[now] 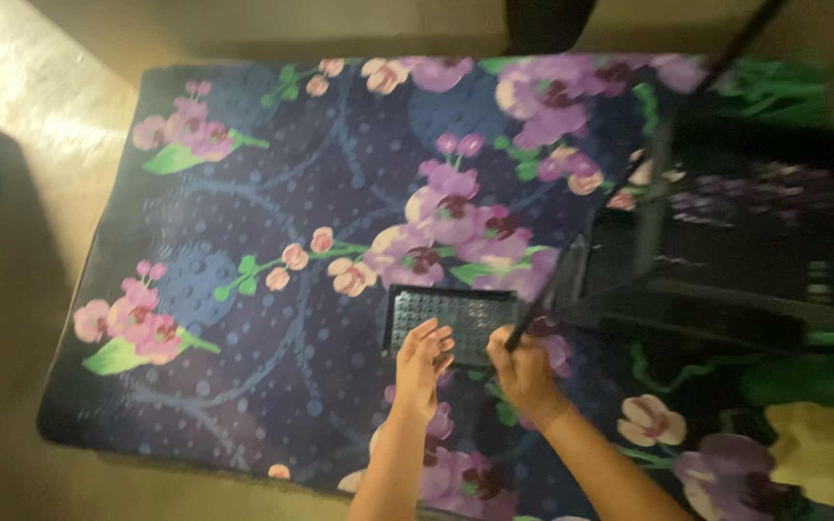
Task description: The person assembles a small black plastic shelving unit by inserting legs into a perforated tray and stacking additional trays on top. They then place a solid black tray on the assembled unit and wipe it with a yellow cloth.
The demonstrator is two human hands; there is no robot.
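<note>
Head view: hands (424, 359) on dark tray (456, 318) (mattress-edge)

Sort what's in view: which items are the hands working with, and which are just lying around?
In hand:
- dark perforated tray, left hand resting on its edge
- thin dark rod, gripped by right hand

Lying about:
- floral cloth
- dark stand
- yellow cloth

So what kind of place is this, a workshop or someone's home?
Most likely a home, perhaps a bedroom. A mattress in a dark floral cover lies on a bare pale floor. The left hand and right hand rest at a small black perforated tray, not a workbench.
</note>
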